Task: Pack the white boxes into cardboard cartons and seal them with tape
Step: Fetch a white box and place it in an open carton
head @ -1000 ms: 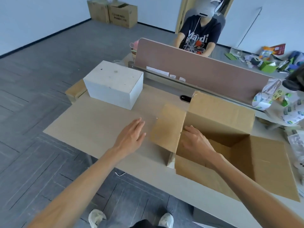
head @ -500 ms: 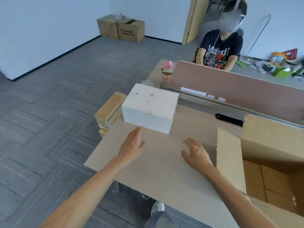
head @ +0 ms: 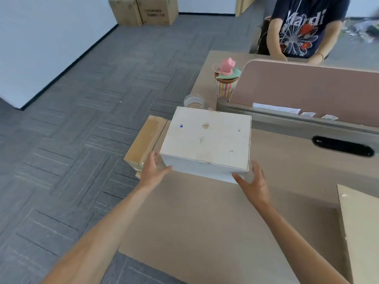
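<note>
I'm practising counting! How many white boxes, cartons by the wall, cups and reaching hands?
White box: 1
Cartons by the wall: 2
Cups, striped cup and clear glass: 2
Hands, left hand and right hand: 2
Total: 7

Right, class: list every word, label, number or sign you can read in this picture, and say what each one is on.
"Mardi", in white script on the other person's dark T-shirt; the first letter is not certain.
Printed lines on the cardboard carton by the wall: too blurred to read.
Blue sticker on the white box: too small to read.
Paper slips at the foot of the desk divider: too small to read.
</note>
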### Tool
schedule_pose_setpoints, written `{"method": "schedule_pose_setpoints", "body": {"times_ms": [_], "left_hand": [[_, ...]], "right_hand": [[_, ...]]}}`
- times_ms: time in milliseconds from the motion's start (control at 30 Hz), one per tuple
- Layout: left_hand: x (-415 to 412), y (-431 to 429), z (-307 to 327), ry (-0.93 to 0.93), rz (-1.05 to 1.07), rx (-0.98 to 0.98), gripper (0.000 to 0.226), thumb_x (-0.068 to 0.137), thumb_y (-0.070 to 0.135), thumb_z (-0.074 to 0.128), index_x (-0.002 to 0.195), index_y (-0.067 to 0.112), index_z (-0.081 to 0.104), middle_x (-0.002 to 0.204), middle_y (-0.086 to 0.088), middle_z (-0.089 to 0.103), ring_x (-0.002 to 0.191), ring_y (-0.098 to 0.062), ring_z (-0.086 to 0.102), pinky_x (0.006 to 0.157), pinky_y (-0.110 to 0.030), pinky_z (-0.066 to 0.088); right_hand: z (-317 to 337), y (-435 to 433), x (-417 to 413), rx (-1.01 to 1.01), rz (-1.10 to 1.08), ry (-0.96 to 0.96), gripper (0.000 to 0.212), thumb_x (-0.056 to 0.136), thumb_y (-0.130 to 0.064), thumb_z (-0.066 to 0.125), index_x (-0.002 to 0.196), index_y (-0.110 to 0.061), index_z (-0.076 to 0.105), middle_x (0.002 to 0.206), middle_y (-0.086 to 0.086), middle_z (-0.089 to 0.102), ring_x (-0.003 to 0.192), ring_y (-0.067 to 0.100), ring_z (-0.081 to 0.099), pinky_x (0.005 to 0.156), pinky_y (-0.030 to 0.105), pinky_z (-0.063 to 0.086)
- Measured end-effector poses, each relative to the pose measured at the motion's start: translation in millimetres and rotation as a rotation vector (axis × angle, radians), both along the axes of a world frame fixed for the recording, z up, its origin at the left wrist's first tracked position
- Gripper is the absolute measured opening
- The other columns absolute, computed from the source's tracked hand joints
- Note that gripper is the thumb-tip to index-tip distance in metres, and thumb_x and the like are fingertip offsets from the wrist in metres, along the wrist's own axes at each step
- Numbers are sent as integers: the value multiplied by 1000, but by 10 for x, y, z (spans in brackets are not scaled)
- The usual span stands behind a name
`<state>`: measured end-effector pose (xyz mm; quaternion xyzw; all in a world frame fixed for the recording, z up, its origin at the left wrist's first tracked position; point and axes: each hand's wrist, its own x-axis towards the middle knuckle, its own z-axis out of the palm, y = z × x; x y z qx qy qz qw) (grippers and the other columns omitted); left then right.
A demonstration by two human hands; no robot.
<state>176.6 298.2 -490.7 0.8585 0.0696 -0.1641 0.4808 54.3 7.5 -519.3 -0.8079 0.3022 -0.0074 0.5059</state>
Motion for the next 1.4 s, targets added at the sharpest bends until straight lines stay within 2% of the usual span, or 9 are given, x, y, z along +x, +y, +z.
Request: {"method": "schedule_pose_setpoints", "body": {"times_ms": [167, 367, 533, 700, 833, 967, 1133, 1267, 1400], "left_hand": [[255, -27, -294, 83, -19, -39, 77, 60, 41, 88, 126, 30, 50, 117, 23, 60, 119, -7, 54, 93, -28, 42], [370, -154, -387, 87, -41, -169, 65, 61, 20, 92, 115, 37, 59, 113, 22, 68, 109, 2, 60, 94, -27, 45], [274, -187, -199, 58, 1, -192, 61, 66, 16, 89, 116, 34, 57, 111, 19, 69, 104, 4, 62, 87, -21, 47], [-3, -220, 233, -19, -25, -154, 58, 68, 22, 88, 116, 30, 56, 109, 12, 69, 100, 0, 63, 87, -25, 50], [-397, -217, 751, -138, -58, -137, 48, 75, 16, 82, 108, 36, 54, 104, 19, 64, 87, 15, 60, 76, -16, 47], [-969, -219, 1410, -295, -75, -111, 47, 79, 12, 79, 96, 44, 50, 91, 24, 62, 77, 24, 55, 64, -8, 45], [-1631, -449, 2009, -452, -77, -183, 43, 76, 20, 83, 95, 42, 52, 97, 18, 65, 87, 12, 60, 76, -22, 47], [-2081, -917, 2216, -550, -91, -280, 44, 74, 14, 83, 96, 37, 52, 98, 9, 65, 90, 4, 61, 66, -9, 45], [-2584, -1437, 2260, -579, -133, -370, 47, 75, 8, 82, 108, 29, 58, 105, 6, 69, 92, 0, 66, 72, -13, 49]], "right_hand": [[-184, -84, 71, 121, 48, -111, 78, 83, -28, 78, 148, -35, 36, 142, -22, 50, 131, -3, 46, 106, 14, 36], [-288, 34, 148, 274, 19, -157, 86, 76, -43, 76, 149, -27, 36, 140, -15, 54, 132, 8, 49, 110, 43, 43], [-88, 45, 186, 272, 5, -260, 80, 82, -43, 73, 149, -19, 37, 145, -9, 51, 137, 11, 44, 113, 49, 38], [266, 36, -62, 272, -16, -369, 63, 90, -16, 72, 145, -25, 43, 138, -13, 56, 131, 7, 49, 112, 42, 40], [567, 106, -405, 302, 6, -465, 55, 91, -13, 69, 139, -29, 47, 133, -17, 58, 127, 3, 51, 102, 20, 43], [1060, 170, -877, 342, 22, -564, 54, 92, -14, 68, 139, -28, 47, 135, -14, 58, 129, 5, 51, 108, 34, 42], [1858, -107, -1647, 265, -9, -720, 55, 92, -10, 67, 140, -28, 46, 137, -13, 58, 132, 8, 49, 114, 43, 37], [2303, -563, -2163, 176, -41, -815, 60, 91, -8, 67, 143, -25, 42, 140, -10, 56, 133, 10, 48, 114, 44, 37], [2475, -1038, -2732, 94, -71, -853, 56, 90, -9, 68, 140, -22, 45, 136, -9, 58, 128, 10, 52, 109, 38, 43]]}}
